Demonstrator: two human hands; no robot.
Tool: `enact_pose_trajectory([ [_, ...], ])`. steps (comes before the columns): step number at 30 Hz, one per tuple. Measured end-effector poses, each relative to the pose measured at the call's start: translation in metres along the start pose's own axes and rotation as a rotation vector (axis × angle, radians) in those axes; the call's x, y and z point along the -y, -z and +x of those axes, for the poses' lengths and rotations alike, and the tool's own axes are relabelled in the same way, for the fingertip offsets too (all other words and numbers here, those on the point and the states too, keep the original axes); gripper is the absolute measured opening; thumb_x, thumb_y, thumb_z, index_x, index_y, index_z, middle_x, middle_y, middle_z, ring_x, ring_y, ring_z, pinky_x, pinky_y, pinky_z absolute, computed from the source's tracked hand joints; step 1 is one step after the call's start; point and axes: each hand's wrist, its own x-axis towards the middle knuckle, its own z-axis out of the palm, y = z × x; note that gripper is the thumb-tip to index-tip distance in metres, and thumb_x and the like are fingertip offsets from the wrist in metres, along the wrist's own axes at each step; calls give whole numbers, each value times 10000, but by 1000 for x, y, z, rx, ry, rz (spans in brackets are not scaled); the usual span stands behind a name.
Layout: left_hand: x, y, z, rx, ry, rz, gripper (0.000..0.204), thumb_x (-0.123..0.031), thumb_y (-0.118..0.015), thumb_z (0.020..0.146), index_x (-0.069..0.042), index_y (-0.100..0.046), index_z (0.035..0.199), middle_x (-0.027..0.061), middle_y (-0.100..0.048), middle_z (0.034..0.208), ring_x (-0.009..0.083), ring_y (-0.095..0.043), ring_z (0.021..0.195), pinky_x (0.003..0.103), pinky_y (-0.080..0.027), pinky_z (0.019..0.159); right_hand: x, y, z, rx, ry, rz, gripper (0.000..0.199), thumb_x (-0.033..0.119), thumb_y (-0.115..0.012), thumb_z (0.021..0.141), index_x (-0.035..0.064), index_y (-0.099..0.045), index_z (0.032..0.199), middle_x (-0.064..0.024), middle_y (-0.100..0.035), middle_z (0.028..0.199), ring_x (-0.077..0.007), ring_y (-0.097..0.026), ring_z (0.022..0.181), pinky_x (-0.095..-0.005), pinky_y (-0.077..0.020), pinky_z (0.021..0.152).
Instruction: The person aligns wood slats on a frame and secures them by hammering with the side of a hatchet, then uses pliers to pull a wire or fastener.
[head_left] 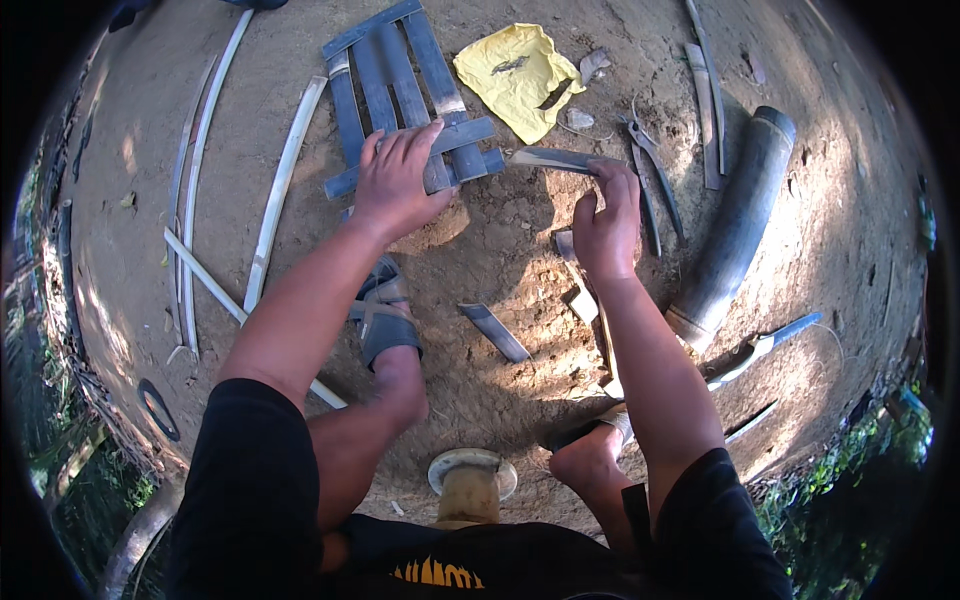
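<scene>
A frame of dark bamboo slats (437, 70), several long pieces joined by crosspieces, lies on the ground ahead of me to the left. My left hand (400, 180) grips its near end, fingers over the crosspiece and thumb along the near side. In my right hand (608, 215) is a short strip of split bamboo (550, 158), pinched by its right end. The strip points left toward the frame, apart from it. Pliers (643, 145) with dark handles lie just right of that hand. A yellow plastic bag (510, 70) lies flat beyond both hands.
A thick bamboo tube (735, 230) lies at the right, with a knife-like blade (765, 345) near its lower end. Long pale bamboo strips (285, 190) lie at the left. Cut pieces (495, 332) lie between my feet. A round-ended post (470, 490) stands near my body.
</scene>
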Motion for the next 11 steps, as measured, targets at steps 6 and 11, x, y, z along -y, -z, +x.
enact_pose_trajectory([
  [6,-1,3,2,-11,-6,-41,931,-351,-838,732,-134,-393,1521,104,-549,1414,264,-482,1358,466,-210,1229,-23,-47,35,-17,39,37,358,-100,-507,782,10,-618,1104,-205,-594,1139,-396,-576,1097,-453,-474,982],
  [11,-1,7,-1,6,14,-80,935,-353,-834,737,-138,-384,1528,117,-535,1440,271,-479,1363,467,-212,1230,-8,-67,38,-2,38,107,364,-102,-513,783,30,-618,1106,-183,-589,1167,-387,-558,1136,-468,-468,1007],
])
